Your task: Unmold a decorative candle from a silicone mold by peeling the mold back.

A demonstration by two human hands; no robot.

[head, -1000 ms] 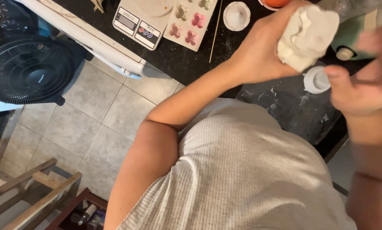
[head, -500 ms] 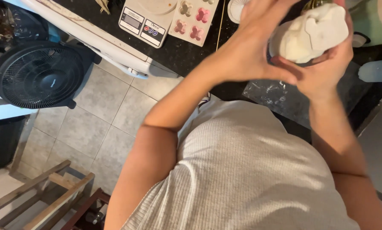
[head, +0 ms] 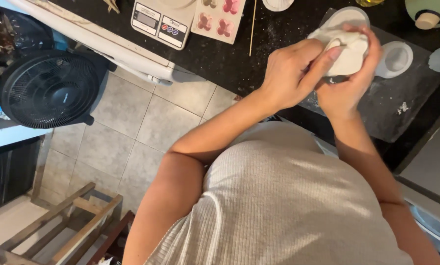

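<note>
Both my hands grip one lump of white dough (head: 346,49) above a dark mat (head: 392,105) on the black counter. My left hand (head: 293,71) wraps the lump from the left with its thumb pressed into it. From below and the right, my right hand (head: 348,83) cups the lump, fingers curled over its top. A shallow white round mould (head: 396,59) lies on the mat just right of the hands, and another round white dish (head: 347,17) sits behind them.
A white kitchen scale (head: 163,19), a pale tray with pink shapes (head: 219,19), a thin wooden skewer (head: 252,27) and a small white lid (head: 278,4) lie on the counter (head: 220,59). A black floor fan (head: 48,88) and a wooden frame (head: 68,225) stand on the tiled floor.
My right hand came in from the right and closed on the dough beside the left. Both hands then lowered the lump toward the mat and kept squeezing it.
</note>
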